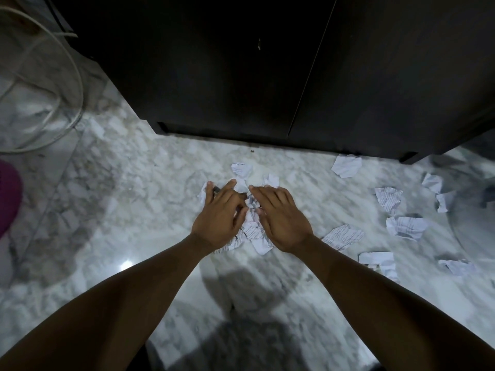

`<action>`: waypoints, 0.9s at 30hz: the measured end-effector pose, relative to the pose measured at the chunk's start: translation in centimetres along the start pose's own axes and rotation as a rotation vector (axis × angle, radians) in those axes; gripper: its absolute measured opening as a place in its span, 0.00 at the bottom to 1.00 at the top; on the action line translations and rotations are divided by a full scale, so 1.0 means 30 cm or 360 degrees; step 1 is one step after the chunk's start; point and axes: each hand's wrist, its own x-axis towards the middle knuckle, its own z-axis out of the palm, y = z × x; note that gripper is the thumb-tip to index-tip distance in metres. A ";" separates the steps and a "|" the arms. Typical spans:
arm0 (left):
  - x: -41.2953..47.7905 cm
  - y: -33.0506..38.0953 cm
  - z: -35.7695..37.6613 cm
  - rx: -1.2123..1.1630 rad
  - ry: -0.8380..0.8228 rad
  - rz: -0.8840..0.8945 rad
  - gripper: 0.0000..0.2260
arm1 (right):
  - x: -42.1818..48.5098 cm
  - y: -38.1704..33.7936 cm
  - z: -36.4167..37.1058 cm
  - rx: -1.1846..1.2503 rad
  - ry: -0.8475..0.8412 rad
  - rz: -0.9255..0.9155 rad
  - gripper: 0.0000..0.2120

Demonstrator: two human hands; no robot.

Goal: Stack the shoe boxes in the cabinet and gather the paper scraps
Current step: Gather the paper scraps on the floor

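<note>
Left hand (219, 210): palm down on the floor, fingers spread and nearly straight, resting on the pile of paper scraps (251, 232); we saw nothing pinched in it
Right hand (281, 218): palm down just beside the left, fingers close together and flat over the same pile, its fingertips near those of the left hand
Pile of paper scraps: torn white sheets with printed lines, on the marble floor (134, 188), lying under and between both hands, near the foot of the cabinet (241, 76)
Printed scrap (242, 169): just beyond our fingertips, apart from the pile
Loose scraps: scattered on the floor to the right, one near the cabinet's base (347, 166), more farther right (388, 200) (407, 227) and nearer us (343, 236) (378, 261)
Cabinet: dark, both doors shut (we could not see inside)
White cable (72, 76): looped on the floor at far left
Magenta thing (8, 194): cut off by the left edge; we could not tell what it was
</note>
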 end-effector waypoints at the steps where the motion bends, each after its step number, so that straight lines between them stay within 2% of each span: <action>1: 0.001 0.000 0.001 -0.0063 0.0055 -0.0024 0.10 | -0.001 -0.001 0.002 0.0022 0.0023 0.0023 0.25; 5: 0.012 0.006 -0.007 -0.0180 0.0181 -0.0119 0.26 | 0.001 -0.007 0.005 0.0047 0.0040 0.0187 0.28; 8: 0.045 -0.003 -0.019 -0.0055 0.0006 -0.0150 0.34 | 0.005 -0.002 0.003 -0.0025 0.0006 0.0100 0.27; 10: 0.065 -0.005 -0.025 0.0069 -0.0106 -0.0131 0.36 | 0.009 0.003 0.002 -0.0054 -0.0014 0.0070 0.25; 14: 0.074 -0.006 -0.021 0.0147 -0.0092 -0.0143 0.34 | 0.011 0.005 0.012 -0.0130 -0.0097 0.0095 0.26; 17: 0.066 0.002 -0.026 0.0146 -0.0023 -0.0107 0.31 | 0.008 0.011 0.013 0.0007 -0.0076 0.0060 0.26; 19: 0.063 0.006 -0.027 0.0151 -0.0031 -0.0067 0.33 | 0.002 0.013 0.004 0.0126 -0.0058 0.0031 0.32; 21: 0.061 0.002 -0.024 0.0050 -0.0099 -0.0070 0.34 | -0.003 0.016 -0.003 0.0193 -0.0090 -0.0009 0.46; 23: 0.057 -0.009 -0.014 -0.0134 -0.0129 -0.0080 0.31 | -0.008 0.025 -0.014 0.0157 -0.0154 -0.0095 0.56; 25: 0.049 -0.017 -0.002 -0.0195 -0.0054 -0.0021 0.24 | -0.009 0.040 -0.025 0.0047 -0.0305 -0.0171 0.61; 27: 0.037 -0.018 0.017 -0.0110 -0.0022 0.0061 0.16 | -0.008 0.052 -0.025 -0.0066 -0.0396 -0.0231 0.58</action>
